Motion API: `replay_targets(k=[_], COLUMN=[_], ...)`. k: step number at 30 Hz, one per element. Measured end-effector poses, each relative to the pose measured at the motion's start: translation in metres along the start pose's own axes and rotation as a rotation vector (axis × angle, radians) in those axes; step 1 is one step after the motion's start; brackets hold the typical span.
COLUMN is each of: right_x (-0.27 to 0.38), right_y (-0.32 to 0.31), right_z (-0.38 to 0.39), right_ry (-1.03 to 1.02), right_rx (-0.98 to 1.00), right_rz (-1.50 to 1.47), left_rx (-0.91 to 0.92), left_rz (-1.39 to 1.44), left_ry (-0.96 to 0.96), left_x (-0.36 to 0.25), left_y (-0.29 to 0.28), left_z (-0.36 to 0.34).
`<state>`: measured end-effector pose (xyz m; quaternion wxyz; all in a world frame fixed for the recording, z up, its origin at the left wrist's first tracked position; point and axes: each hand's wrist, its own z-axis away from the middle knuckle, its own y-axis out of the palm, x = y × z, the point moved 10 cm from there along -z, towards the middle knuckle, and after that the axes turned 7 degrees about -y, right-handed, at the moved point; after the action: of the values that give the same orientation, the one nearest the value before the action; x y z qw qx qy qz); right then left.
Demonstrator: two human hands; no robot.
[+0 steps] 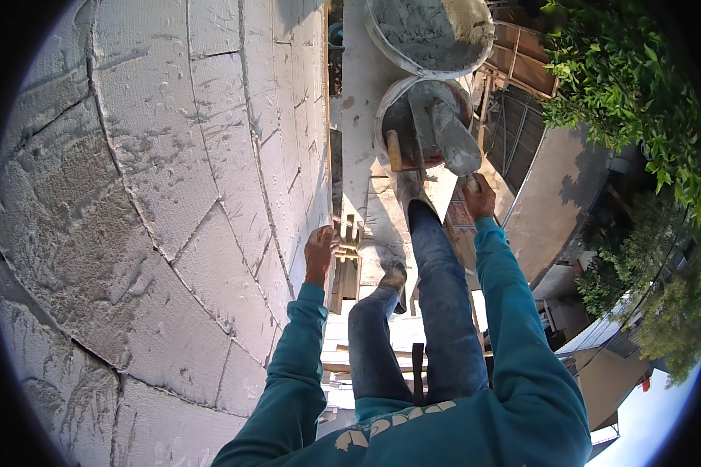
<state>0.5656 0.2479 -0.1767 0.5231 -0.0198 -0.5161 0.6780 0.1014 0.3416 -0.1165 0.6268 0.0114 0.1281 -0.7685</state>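
In the right-centre of the frame, the right hand is gripping the handle end of a mortar-coated trowel; the trowel's grey blade is slanting up and leftward over the lower bucket, at the upper centre; a wooden handle is sticking up at that bucket's left side. Above it, at the top of the frame, a wider tub is holding wet grey mortar; near the centre, the left hand is hovering beside the block wall, its fingers curling loosely; whether anything is lying within them, I cannot tell. The wall is filling the left of the frame, its pale blocks showing dark joints and a rough patch; the person's jeans-clad legs are reaching up the centre; leafy branches are hanging at the upper right.
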Motion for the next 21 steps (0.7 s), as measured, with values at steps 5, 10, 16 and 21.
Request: replay_targets(k=[5,10,16,21], right_x=[0.059,0.208,0.445,0.631], right_y=[-0.052,-0.138,-0.239,-0.277], right_z=[0.021,0.038,0.073,0.126], right_ry=[-0.029,-0.253,-0.717,-0.938], right_rx=[0.015,0.029,0.025,0.22], right_rz=[-0.077,-0.207,-0.321,-0.256], left_rx=[-0.032,-0.071,-0.169,-0.17], left_rz=[-0.013,-0.081,0.093,0.41], left_ry=[-0.056,0.044,0.172,0.382], left_x=[0.05,0.054,0.008,-0.02], left_y=[-0.049,-0.06,-0.085,-0.126], left_z=[0.076,0.146,0.241,0.289])
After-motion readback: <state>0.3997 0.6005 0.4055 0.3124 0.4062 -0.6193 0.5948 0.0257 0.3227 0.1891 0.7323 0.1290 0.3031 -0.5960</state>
